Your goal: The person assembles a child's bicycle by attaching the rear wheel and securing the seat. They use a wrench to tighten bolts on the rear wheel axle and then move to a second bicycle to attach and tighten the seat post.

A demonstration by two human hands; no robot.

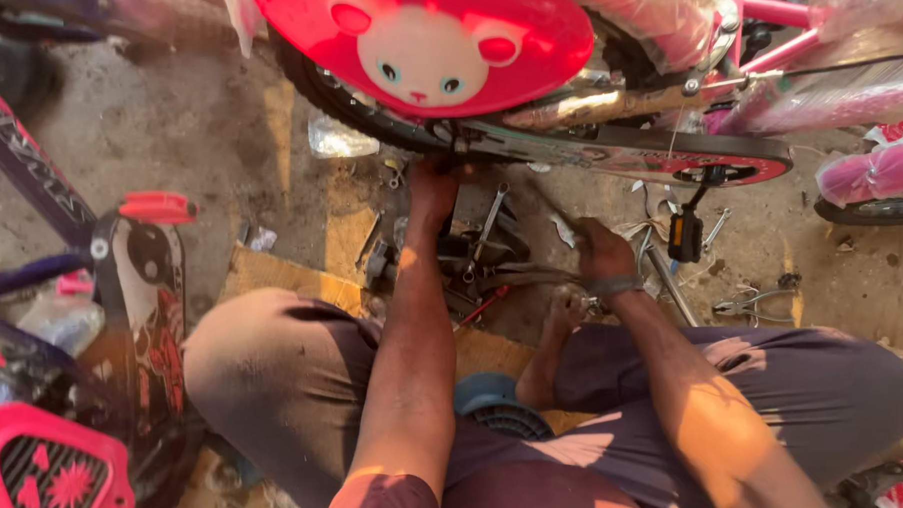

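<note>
At the bottom of the head view, the person sits low on a blue round plastic stool (497, 403), knees in dark grey trousers spread to either side and both bare forearms reaching forward between them. To the left stands a second small bicycle with a dark purple frame (28, 169) and a pink plastic basket (54, 478); whether anything lies in the basket cannot be told.

Further out, the right hand (604, 254), a band at its wrist, is curled around something thin and dark, but the shadow hides what it grips. Between the arms, on the stained concrete floor (197, 123), lies a loose heap of metal hand tools (477, 258), a long spanner among them, on a scrap of brown cardboard (272, 275). A pair of pliers (748, 302) rests well apart to the right.

Farther still, the left hand (431, 185) reaches up to the axle area of the pink child's bicycle (763, 18), fingers closed against the hub just under the round pink wheel cover with a cartoon animal face (429, 44). The wheel lies straight ahead of and above both hands, the left hand nearer and touching, the bicycle's long axis running left to right across the view. A black pedal (685, 234) hangs just beside the right hand.
</note>
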